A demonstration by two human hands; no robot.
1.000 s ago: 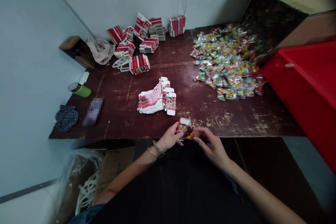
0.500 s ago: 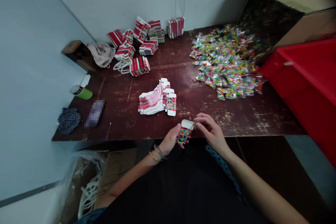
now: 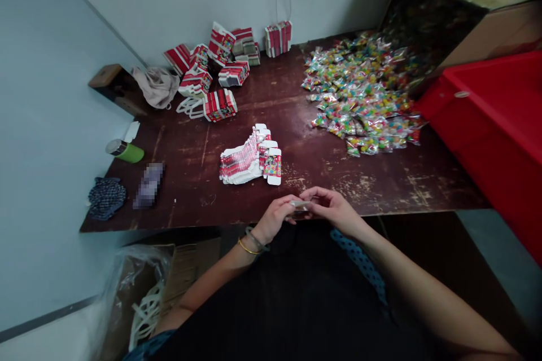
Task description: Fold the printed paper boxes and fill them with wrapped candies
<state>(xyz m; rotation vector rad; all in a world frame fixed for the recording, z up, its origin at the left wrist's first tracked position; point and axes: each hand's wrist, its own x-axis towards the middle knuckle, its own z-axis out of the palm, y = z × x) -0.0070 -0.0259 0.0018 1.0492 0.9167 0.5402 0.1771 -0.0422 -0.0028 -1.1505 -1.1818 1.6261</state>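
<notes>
Small cardboard box [image 3: 300,203], white flap up, pinched between left hand [image 3: 277,219] and right hand [image 3: 334,210] fingers, scuffed wooden table [image 3: 381,180] edge.

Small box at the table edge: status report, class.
Left hand and right hand both shut on small box. Flat box stack beyond, apart.

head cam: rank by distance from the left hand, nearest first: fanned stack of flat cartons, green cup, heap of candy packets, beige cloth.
From the left hand:
1. Fanned stack of flat cartons, just beyond it, mid-table.
2. Heap of candy packets, far right.
3. Green cup, left edge; too close to the candy to call firmly.
4. Beige cloth, back left corner.
</notes>
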